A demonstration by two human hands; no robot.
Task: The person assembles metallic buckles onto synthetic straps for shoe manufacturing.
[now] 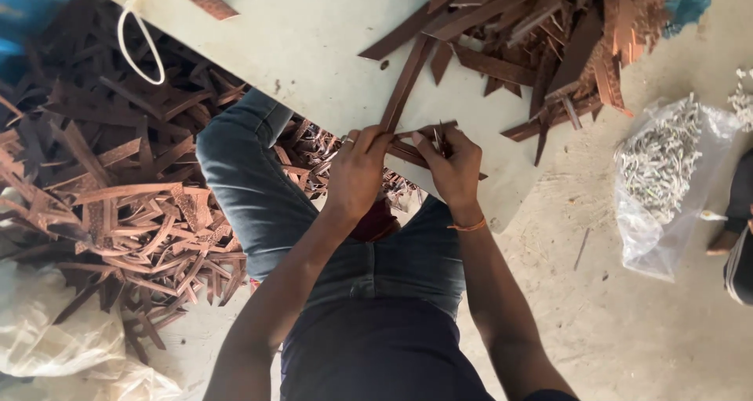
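Observation:
My left hand (358, 168) pinches the near end of a long brown strip (405, 83) that lies slanted on a pale board (314, 32). Just to its right, my right hand (453, 166) grips a second brown strip (409, 153) that crosses under the first, with a small thin piece held upright between its fingertips. Both hands work at the board's near edge, above my knees in blue jeans. Whether the strips are joined is hidden by my fingers.
A loose heap of brown strips (541, 32) covers the board's far right. Many assembled strip pieces (125, 205) pile on the floor at left. A clear bag of small pale parts (659, 174) lies at right, beside another person's foot (722, 240). A white cord loop (141, 48) hangs at upper left.

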